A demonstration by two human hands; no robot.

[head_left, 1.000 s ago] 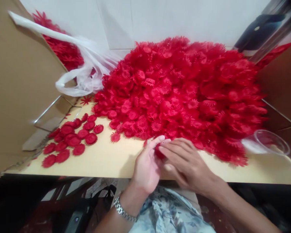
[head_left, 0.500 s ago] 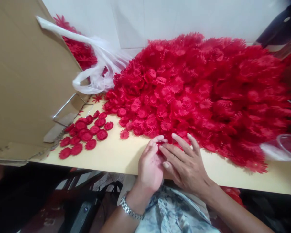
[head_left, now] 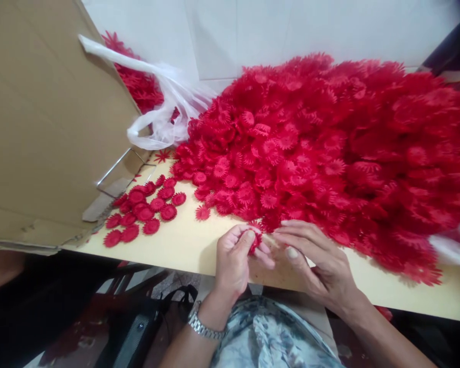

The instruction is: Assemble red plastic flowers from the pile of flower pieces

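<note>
The left hand (head_left: 233, 258) pinches a red flower piece (head_left: 255, 237) between thumb and fingertips, while the right hand (head_left: 316, 255) lies spread just beside it, at the edge of the red pile (head_left: 329, 148).

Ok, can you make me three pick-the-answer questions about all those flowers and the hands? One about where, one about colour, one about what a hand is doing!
1. Where does the small group of flat flowers lie?
A. beside the cardboard box
B. inside the plastic bag
C. on the person's lap

2. What colour is the big flower pile?
A. yellow
B. red
C. white

3. What is the left hand doing?
A. lying flat and empty
B. gripping the bag
C. pinching one flower

Answers: 1 A, they lie on the table by the box's edge. 2 B, every flower is red. 3 C, its fingers close on a red flower, with the right hand close by.
</note>
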